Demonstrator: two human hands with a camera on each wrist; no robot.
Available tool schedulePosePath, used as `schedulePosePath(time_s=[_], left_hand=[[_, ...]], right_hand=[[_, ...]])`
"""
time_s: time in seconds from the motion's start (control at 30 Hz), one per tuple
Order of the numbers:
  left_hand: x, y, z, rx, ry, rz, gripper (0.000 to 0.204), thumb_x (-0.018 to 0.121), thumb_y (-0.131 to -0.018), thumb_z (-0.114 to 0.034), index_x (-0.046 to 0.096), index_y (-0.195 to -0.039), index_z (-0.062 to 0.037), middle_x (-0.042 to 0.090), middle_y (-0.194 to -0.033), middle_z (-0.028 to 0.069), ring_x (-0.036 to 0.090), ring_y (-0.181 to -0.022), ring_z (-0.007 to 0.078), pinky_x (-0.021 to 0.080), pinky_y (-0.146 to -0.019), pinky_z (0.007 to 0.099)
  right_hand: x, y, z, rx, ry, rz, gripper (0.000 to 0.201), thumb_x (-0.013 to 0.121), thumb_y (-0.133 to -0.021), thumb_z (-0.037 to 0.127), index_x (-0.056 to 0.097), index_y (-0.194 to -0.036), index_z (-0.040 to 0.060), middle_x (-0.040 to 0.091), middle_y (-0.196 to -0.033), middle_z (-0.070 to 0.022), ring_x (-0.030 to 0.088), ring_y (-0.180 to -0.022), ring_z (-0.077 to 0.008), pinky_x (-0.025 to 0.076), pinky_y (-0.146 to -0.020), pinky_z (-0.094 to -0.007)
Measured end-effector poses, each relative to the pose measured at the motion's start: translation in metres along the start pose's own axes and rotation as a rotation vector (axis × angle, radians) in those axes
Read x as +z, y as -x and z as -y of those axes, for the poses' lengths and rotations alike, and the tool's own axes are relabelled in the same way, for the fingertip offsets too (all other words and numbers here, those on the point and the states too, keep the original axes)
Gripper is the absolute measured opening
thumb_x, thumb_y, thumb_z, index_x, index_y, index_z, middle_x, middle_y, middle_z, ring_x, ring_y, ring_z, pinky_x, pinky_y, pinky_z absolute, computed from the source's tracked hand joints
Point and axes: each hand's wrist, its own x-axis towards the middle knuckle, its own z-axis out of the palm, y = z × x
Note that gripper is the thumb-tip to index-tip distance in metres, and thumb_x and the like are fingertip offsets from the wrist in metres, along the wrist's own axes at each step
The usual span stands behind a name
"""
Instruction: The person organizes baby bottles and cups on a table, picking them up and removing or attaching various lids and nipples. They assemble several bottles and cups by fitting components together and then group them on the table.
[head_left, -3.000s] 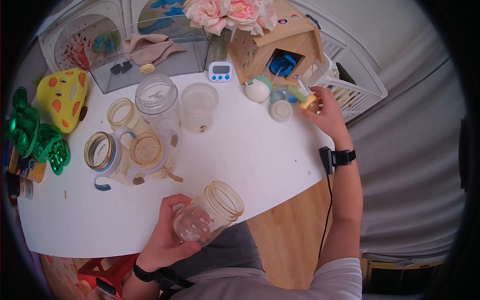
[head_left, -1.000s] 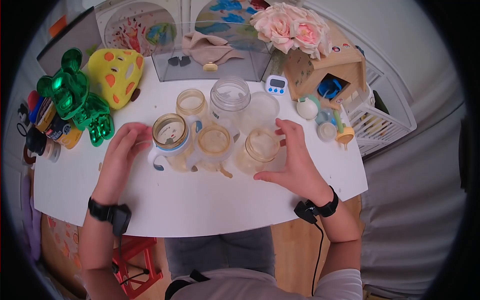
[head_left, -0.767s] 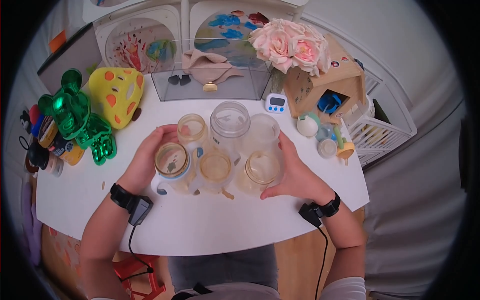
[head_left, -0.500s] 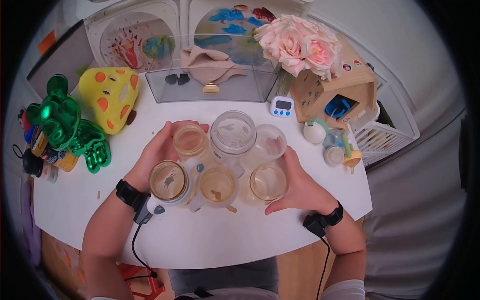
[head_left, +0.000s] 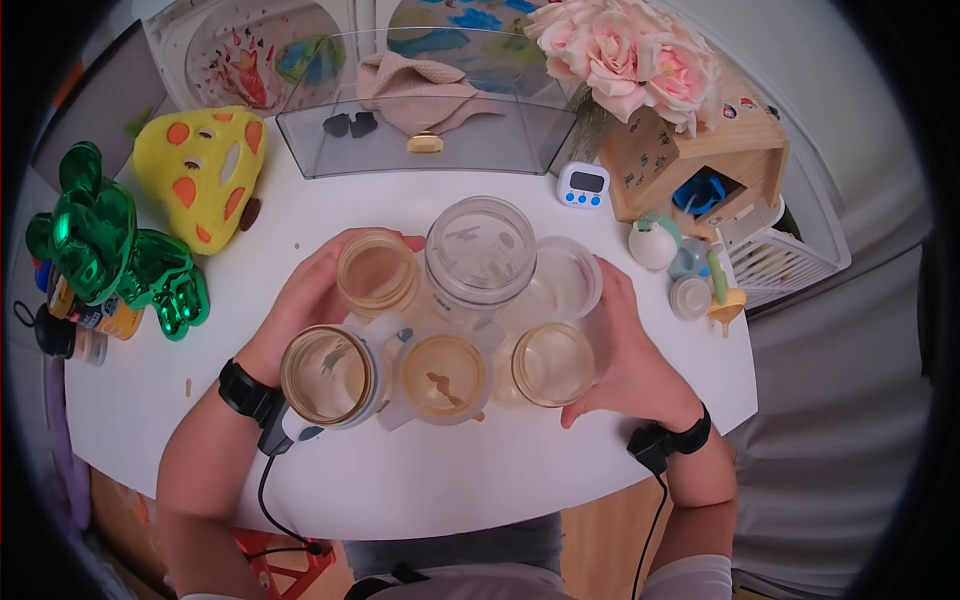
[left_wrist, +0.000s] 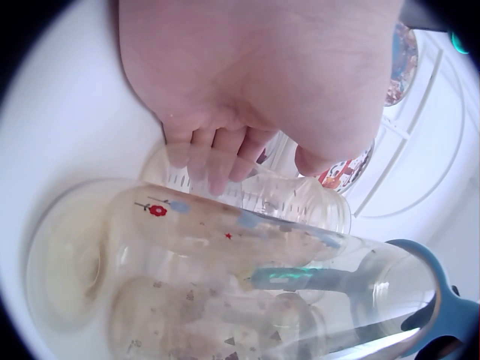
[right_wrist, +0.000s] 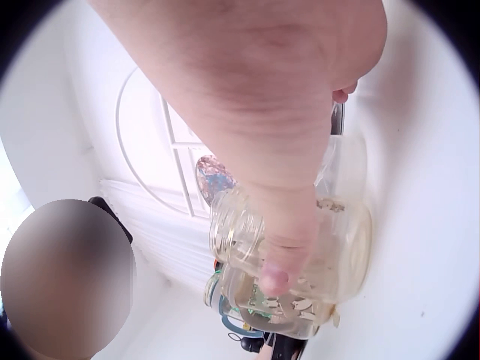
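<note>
Several amber baby bottles without tops stand on the white table in a tight group, in the head view: left front, middle front with handles, right front, and back left. Behind them are a large clear jar and a clear cup. My left hand lies along the left side, fingers reaching behind the back left bottle. My right hand curves along the right side, its thumb at the right front bottle. In the left wrist view, a flower-printed bottle stands close below the left hand.
A grey clear box stands at the back, a timer right of it. Small bottle parts lie by the wooden house. At left are a yellow plush and a green shiny figure.
The bottle in my left hand was set down at the right front. My right hand left the small parts. Both hands came to the group's sides; the left slid in behind the bottles.
</note>
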Motion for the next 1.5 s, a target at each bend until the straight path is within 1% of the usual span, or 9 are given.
schedulePosePath(time_s=[0.47,0.57,0.83,0.93,1.1,1.27,1.43,1.47,1.5], left_hand=[[-0.006,0.003,0.005,-0.043,0.039,-0.057,0.055,0.052,-0.111,-0.037,0.053,-0.149,0.0025,0.062,-0.15,0.0153,0.06,-0.137,0.022,0.043,-0.12,0.0381],[-0.004,0.006,0.005,-0.042,0.065,-0.022,0.052,0.051,-0.109,-0.036,0.053,-0.152,-0.0081,0.064,-0.146,0.0111,0.063,-0.133,0.0231,0.053,-0.116,0.0436],[0.007,0.002,0.003,-0.019,0.165,-0.044,0.054,0.045,-0.108,-0.033,0.056,-0.147,0.003,0.065,-0.146,0.0154,0.06,-0.136,0.0223,0.042,-0.121,0.0386],[-0.004,0.0,0.011,-0.013,0.15,-0.05,0.054,0.045,-0.108,-0.034,0.057,-0.147,0.0017,0.064,-0.148,0.0147,0.06,-0.136,0.0222,0.042,-0.12,0.0389],[-0.013,0.004,0.013,-0.023,0.104,-0.031,0.053,0.043,-0.112,-0.037,0.053,-0.151,-0.0033,0.062,-0.15,0.0135,0.06,-0.137,0.0248,0.048,-0.118,0.0445],[-0.014,0.008,0.011,0.015,0.016,0.036,0.054,0.048,-0.113,-0.036,0.047,-0.157,-0.0045,0.058,-0.154,0.0156,0.06,-0.14,0.0302,0.051,-0.119,0.0503],[0.011,0.013,0.006,0.098,0.235,0.092,0.073,0.078,-0.098,-0.027,0.044,-0.158,-0.0005,0.055,-0.156,0.019,0.06,-0.14,0.0332,0.05,-0.121,0.0512],[0.014,0.014,0.005,0.09,0.238,0.099,0.073,0.078,-0.098,-0.027,0.044,-0.158,-0.0005,0.055,-0.156,0.019,0.06,-0.14,0.0332,0.05,-0.121,0.0512],[0.017,0.014,0.004,0.061,0.107,-0.003,0.059,0.057,-0.107,-0.035,0.048,-0.155,-0.0027,0.06,-0.15,0.015,0.061,-0.137,0.028,0.05,-0.118,0.0464]], right_hand=[[0.015,-0.006,-0.001,-0.073,-0.024,-0.029,0.16,0.109,-0.046,0.045,0.015,-0.167,0.0018,0.029,-0.158,-0.0214,0.031,-0.151,-0.0433,0.029,-0.128,-0.0514],[0.016,-0.006,0.0,-0.059,-0.012,-0.035,0.165,0.111,-0.042,0.043,0.012,-0.169,0.0046,0.028,-0.159,-0.0196,0.032,-0.152,-0.0418,0.03,-0.128,-0.0514],[0.009,-0.006,0.005,-0.073,-0.011,-0.018,0.159,0.108,-0.047,0.044,0.014,-0.166,-0.0003,0.023,-0.16,-0.0248,0.026,-0.153,-0.0459,0.028,-0.129,-0.0514],[-0.015,-0.003,-0.003,-0.018,-0.068,-0.006,0.142,0.106,-0.058,0.034,0.02,-0.167,0.0019,0.025,-0.163,-0.0224,0.026,-0.155,-0.0431,0.026,-0.13,-0.0506],[-0.031,0.003,-0.029,0.099,-0.175,-0.223,0.061,0.068,-0.099,0.006,0.045,-0.155,-0.001,0.064,-0.146,-0.0152,0.051,-0.143,-0.0305,0.041,-0.12,-0.041],[-0.023,0.0,-0.031,0.064,-0.173,-0.237,0.05,0.054,-0.103,-0.003,0.047,-0.152,-0.002,0.072,-0.137,-0.0113,0.057,-0.135,-0.0297,0.045,-0.116,-0.0391],[-0.019,0.001,-0.029,-0.006,-0.122,-0.226,0.05,0.052,-0.102,-0.004,0.049,-0.151,-0.0023,0.073,-0.136,-0.0104,0.058,-0.132,-0.0314,0.044,-0.116,-0.0407],[-0.021,0.0,-0.028,0.002,-0.124,-0.215,0.049,0.053,-0.102,-0.004,0.049,-0.151,-0.0026,0.072,-0.138,-0.0106,0.057,-0.132,-0.0317,0.043,-0.116,-0.0406],[-0.022,0.001,-0.027,0.011,-0.125,-0.204,0.048,0.053,-0.102,-0.003,0.049,-0.15,-0.003,0.072,-0.139,-0.0108,0.056,-0.133,-0.032,0.043,-0.116,-0.0405]])
